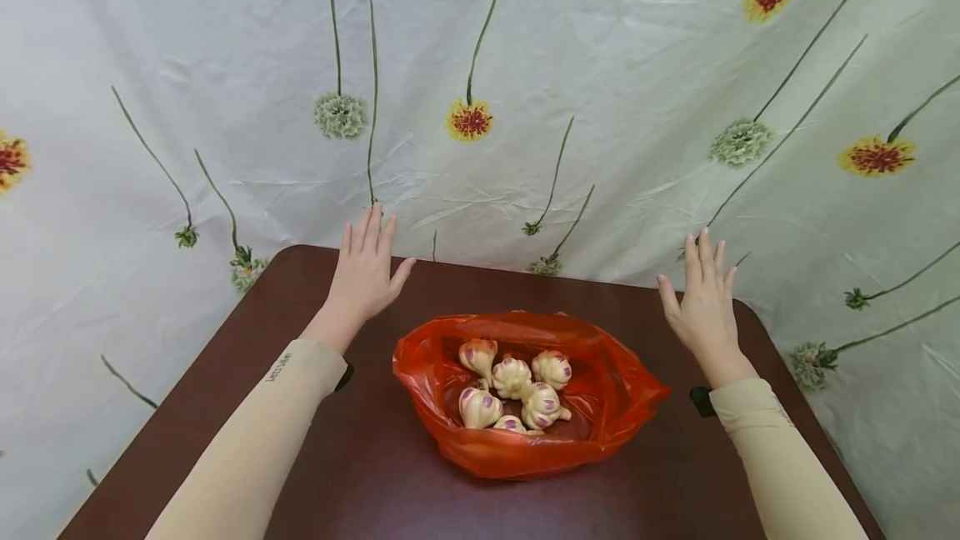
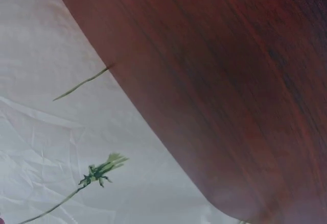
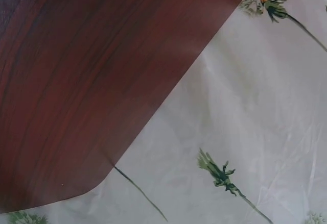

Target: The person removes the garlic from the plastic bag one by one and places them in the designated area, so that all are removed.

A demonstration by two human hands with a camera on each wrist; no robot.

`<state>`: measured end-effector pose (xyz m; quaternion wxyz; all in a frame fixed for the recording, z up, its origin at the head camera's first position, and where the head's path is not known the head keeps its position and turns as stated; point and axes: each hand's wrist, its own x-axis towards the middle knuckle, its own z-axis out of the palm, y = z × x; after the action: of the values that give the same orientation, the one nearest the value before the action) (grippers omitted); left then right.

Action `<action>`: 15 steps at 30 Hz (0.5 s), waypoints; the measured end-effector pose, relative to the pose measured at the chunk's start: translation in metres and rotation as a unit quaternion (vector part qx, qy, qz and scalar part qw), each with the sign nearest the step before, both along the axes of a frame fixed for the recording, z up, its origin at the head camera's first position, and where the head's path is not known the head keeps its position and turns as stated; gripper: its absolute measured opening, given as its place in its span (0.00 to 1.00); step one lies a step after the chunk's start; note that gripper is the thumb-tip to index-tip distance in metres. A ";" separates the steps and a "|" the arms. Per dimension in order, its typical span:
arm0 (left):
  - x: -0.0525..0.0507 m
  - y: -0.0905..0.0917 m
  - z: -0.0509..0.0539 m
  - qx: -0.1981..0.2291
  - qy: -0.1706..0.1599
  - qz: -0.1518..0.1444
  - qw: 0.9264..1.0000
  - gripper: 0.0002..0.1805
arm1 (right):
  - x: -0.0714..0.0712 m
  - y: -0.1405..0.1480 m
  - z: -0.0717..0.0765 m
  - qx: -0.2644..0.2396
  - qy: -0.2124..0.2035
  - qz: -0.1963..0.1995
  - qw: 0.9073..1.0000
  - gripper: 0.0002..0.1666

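Observation:
On the table stands a red plastic bag [image 1: 525, 461] with its mouth spread wide. Several garlic bulbs [image 1: 512, 377], cream with purple patches, lie inside it, the nearest one partly hidden by the bag's front wall. My left hand [image 1: 365, 272] is stretched out above the far left part of the table, fingers straight, thumb apart, holding nothing. At the far right my right hand [image 1: 703, 311] is held the same way, also with nothing in it. Both hands are apart from the bag. Neither wrist view shows garlic.
The dark reddish-brown table [image 1: 450, 507] has rounded far corners. Behind and beside it hangs a pale cloth [image 1: 637, 65] printed with flowers. Each wrist view shows mostly the table's edge and this cloth. A dark strap [image 1: 702, 401] is at my right wrist.

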<state>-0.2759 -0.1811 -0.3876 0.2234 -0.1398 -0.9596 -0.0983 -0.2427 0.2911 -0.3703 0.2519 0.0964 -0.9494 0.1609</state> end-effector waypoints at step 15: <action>0.008 -0.002 0.019 0.018 -0.086 -0.004 0.996 0.40 | 0.015 -0.010 0.009 -0.074 -0.059 0.027 0.995 0.41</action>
<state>-0.2677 -0.1835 -0.3683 0.1426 -0.1303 -0.9728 -0.1281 -0.2274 0.2809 -0.3615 0.1973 0.0932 -0.9453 0.2425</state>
